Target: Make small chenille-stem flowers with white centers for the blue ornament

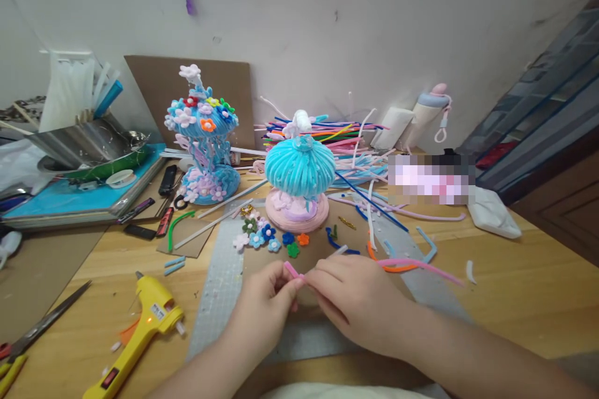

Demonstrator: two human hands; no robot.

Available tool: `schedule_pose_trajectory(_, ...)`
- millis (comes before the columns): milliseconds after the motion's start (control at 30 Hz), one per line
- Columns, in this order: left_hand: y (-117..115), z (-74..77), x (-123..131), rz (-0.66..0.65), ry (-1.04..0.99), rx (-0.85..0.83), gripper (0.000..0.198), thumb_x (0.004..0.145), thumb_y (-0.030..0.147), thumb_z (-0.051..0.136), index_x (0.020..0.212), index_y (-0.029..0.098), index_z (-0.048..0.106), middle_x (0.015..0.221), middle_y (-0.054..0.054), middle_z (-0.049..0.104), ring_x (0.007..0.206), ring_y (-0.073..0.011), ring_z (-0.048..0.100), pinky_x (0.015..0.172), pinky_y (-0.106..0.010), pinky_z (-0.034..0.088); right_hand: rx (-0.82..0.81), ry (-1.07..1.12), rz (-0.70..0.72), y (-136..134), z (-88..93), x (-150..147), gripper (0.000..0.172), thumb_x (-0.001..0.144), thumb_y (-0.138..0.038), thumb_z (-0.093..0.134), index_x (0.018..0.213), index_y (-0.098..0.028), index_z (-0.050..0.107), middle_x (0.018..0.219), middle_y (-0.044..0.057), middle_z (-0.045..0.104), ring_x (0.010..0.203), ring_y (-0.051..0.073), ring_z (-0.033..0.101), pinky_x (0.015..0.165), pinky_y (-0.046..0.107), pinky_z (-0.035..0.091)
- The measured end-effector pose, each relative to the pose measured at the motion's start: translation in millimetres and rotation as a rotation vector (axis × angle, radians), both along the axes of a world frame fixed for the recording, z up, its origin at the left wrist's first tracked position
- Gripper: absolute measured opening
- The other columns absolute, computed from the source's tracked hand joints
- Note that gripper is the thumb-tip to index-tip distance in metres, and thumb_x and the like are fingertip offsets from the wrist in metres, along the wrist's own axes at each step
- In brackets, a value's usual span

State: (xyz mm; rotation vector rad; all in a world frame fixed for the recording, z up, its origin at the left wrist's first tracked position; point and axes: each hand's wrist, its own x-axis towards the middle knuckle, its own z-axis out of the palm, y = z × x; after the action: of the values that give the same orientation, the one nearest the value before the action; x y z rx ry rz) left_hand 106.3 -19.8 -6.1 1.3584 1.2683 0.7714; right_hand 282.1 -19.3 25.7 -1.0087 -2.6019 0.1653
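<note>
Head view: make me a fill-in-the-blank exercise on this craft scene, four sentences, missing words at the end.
1. The fuzzy stem pinched at the fingertips of the left hand and the right hand is ____ in colour.
2. The glue gun at the lower left has a body that is ____.
3. The small flower at the right end of the loose group is ____.
4. In the picture, the flower-covered model stands to the ____ of the turquoise dome.

Missing words: pink; yellow; orange; left.

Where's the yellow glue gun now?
Head view, lower left: yellow glue gun on the wooden tabletop, between the metal-bladed scissors and the left hand.
</note>
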Motion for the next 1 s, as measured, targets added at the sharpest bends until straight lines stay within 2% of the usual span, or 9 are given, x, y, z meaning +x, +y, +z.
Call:
schedule_pose_trajectory(167,1,6.7,2,0.074,-0.394,-0.283,0.033,0.071,0.045,0.063,0.065,0.018,0.044,0.046,0.008,0.047,0.03,-0.0023,0.026,0.033,-0.017,0.012,-0.049,0.224,0.009,2,-13.2,-1,0.019,0.088,-0.016,0.041,0.095,-0.016,0.059,0.076,0.005,0.061,0.069,0.015,0.053,0.062,0.026,0.038)
schedule_pose_trajectory(300,0,13.3,0,0.044,-0.53,-0.361,0.031,0.072,0.04,0.065,0.067,0.016,0.045,0.047,0.007,0.047,0.031,0.0001,0.022,0.034,-0.016,0.008,-0.177,0.384,0.003,2,-16.3,-2,0.017,0.088,-0.018,0.044,0.091,-0.017,0.061,0.076,0.004,0.063,0.069,0.014,0.055,0.064,0.025,0.04)
schedule_pose_trajectory(400,1,15.8,-3,-0.008,-0.577,-0.401,0.031,0.074,0.04,0.064,0.067,0.016,0.046,0.047,0.007,0.045,0.031,0.0005,0.02,0.034,-0.017,0.007,-0.382,0.496,-0.037,7,-16.5,-1,0.017,0.087,-0.021,0.048,0.089,-0.018,0.065,0.077,0.003,0.065,0.069,0.012,0.057,0.065,0.023,0.042)
schedule_pose_trajectory(500,2,19.1,-8,-0.128,-0.549,-0.422,0.033,0.071,0.044,0.065,0.067,0.016,0.048,0.044,0.007,0.044,0.033,-0.0009,0.019,0.034,-0.018,0.007,-0.702,0.54,-0.061,17,-15.9,4,0.017,0.084,-0.026,0.054,0.084,-0.015,0.068,0.076,0.002,0.066,0.067,0.012,0.057,0.06,0.02,0.042)
schedule_pose_trajectory(633,0,22.7,-12,-0.428,-0.309,-0.389,0.031,0.071,0.044,0.065,0.068,0.014,0.056,0.046,0.006,0.043,0.039,-0.0043,0.029,0.039,-0.018,0.017,-1.014,0.348,0.037,25,-13.5,12,0.025,0.076,-0.036,0.063,0.076,-0.011,0.066,0.062,-0.002,0.059,0.054,0.008,0.047,0.049,0.017,0.036)
schedule_pose_trajectory(700,-3,22.0,-12,-0.511,-0.131,-0.327,0.028,0.072,0.042,0.063,0.068,0.015,0.057,0.05,0.005,0.045,0.045,-0.0066,0.035,0.044,-0.018,0.024,-1.007,0.235,0.046,22,-10.7,12,0.023,0.075,-0.034,0.062,0.075,-0.012,0.066,0.06,-0.004,0.056,0.052,0.007,0.044,0.046,0.016,0.033)
schedule_pose_trajectory(767,-5,20.1,-9,-0.497,0.027,-0.198,0.024,0.074,0.037,0.061,0.065,0.016,0.057,0.055,0.005,0.047,0.052,-0.0087,0.039,0.048,-0.019,0.028,-0.912,0.155,0.021,17,-6.1,10,0.016,0.075,-0.028,0.06,0.074,-0.013,0.066,0.06,-0.004,0.056,0.052,0.007,0.043,0.045,0.016,0.03)
schedule_pose_trajectory(900,-4,17.9,-4,-0.328,0.15,0.041,0.022,0.079,0.032,0.054,0.063,0.017,0.053,0.058,0.004,0.048,0.057,-0.0107,0.04,0.051,-0.02,0.028,-0.524,0.117,-0.102,6,5.1,4,0.011,0.076,-0.019,0.056,0.068,-0.016,0.063,0.059,-0.003,0.058,0.053,0.009,0.046,0.048,0.02,0.028)
schedule_pose_trajectory(1000,-1,17.2,-3,-0.212,0.111,0.029,0.027,0.08,0.035,0.052,0.06,0.018,0.048,0.052,0.005,0.045,0.051,-0.0103,0.038,0.048,-0.02,0.027,-0.291,0.113,-0.121,2,7.5,2,0.01,0.08,-0.018,0.053,0.074,-0.017,0.061,0.067,0.0,0.06,0.06,0.011,0.05,0.054,0.023,0.03)
